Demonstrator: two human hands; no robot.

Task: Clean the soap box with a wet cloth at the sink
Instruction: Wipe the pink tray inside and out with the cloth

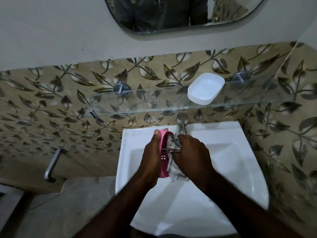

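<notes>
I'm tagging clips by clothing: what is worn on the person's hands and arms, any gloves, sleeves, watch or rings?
The left hand and right hand are bare, without gloves, and no ring or watch shows. The left forearm and right forearm are uncovered to the frame's edge, no sleeve in sight.

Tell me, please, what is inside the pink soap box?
A patterned cloth, gripped by the right hand, presses into the pink soap box that the left hand holds. Its floor beneath the cloth is hidden.
</notes>
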